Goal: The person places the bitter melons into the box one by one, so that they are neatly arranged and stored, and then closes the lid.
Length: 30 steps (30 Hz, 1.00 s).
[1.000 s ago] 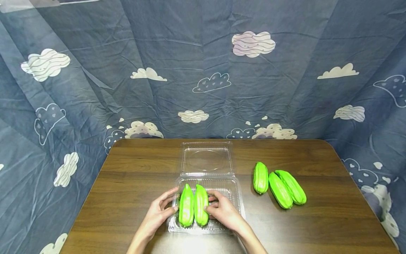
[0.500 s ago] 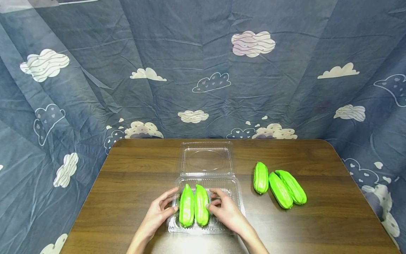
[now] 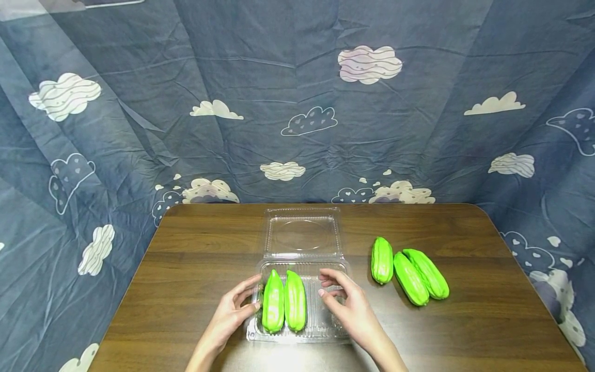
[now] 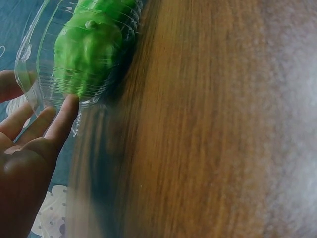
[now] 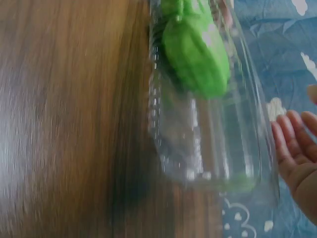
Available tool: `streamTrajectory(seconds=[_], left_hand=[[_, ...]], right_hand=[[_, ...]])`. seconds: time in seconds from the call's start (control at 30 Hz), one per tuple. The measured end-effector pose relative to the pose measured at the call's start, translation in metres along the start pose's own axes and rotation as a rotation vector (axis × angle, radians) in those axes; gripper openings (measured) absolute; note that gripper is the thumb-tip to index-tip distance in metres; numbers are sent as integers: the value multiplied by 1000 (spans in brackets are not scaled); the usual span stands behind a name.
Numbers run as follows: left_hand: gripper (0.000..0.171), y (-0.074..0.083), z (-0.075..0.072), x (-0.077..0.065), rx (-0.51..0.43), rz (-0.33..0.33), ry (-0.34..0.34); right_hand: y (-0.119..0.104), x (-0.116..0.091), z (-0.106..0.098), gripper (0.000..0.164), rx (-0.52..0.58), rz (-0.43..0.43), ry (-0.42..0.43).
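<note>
Two bright green, ridged, elongated fruits that look like star fruit lie side by side in the left half of a clear plastic clamshell container [image 3: 325, 338]: the left fruit [image 3: 273, 302] and the right fruit [image 3: 295, 302]. My left hand [image 3: 232, 307] is at the container's left edge; in the left wrist view its extended fingers [image 4: 64, 116] touch the outer wall. Over the container's right half, my right hand [image 3: 346, 305] is apart from the fruit, fingers relaxed with nothing between them. In the right wrist view that hand [image 5: 299, 153] appears beyond the clear rim.
The container's lid [image 3: 303, 232] lies folded back on the brown wooden table [image 3: 200, 243]. To the right are three more green fruits: one alone [image 3: 382, 261] and a touching pair [image 3: 420, 279]. A blue cloud-patterned curtain [image 3: 251, 144] hangs behind the table.
My right hand has let go of the right fruit and moved right, away from it. Both fruits stay in the container, and my left hand has hardly moved.
</note>
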State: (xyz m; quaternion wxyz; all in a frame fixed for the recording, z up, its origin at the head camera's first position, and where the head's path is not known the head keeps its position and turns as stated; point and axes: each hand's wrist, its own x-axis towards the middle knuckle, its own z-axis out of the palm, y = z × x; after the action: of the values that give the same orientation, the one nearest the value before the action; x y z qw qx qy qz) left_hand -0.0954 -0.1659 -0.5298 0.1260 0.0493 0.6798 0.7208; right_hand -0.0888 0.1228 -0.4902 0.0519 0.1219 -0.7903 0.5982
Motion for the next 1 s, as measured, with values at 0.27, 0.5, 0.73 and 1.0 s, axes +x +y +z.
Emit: streamTrajectory(seconds=[0.27,0.5,0.73,1.0], left_hand=[[64,-1,0,0,-2,-7,4],[63,-1,0,0,-3,-7,3],[64,-1,0,0,3,-10,2],[64,0,-1,-1,-2,-14,1]], right_hand=[[15,2,-23,41,-27,-143,197],[34,3,-43,43,-236,-50,340],[48,9,-60,47,-346,42,365],[56,17,-67,49,-359,113,373]])
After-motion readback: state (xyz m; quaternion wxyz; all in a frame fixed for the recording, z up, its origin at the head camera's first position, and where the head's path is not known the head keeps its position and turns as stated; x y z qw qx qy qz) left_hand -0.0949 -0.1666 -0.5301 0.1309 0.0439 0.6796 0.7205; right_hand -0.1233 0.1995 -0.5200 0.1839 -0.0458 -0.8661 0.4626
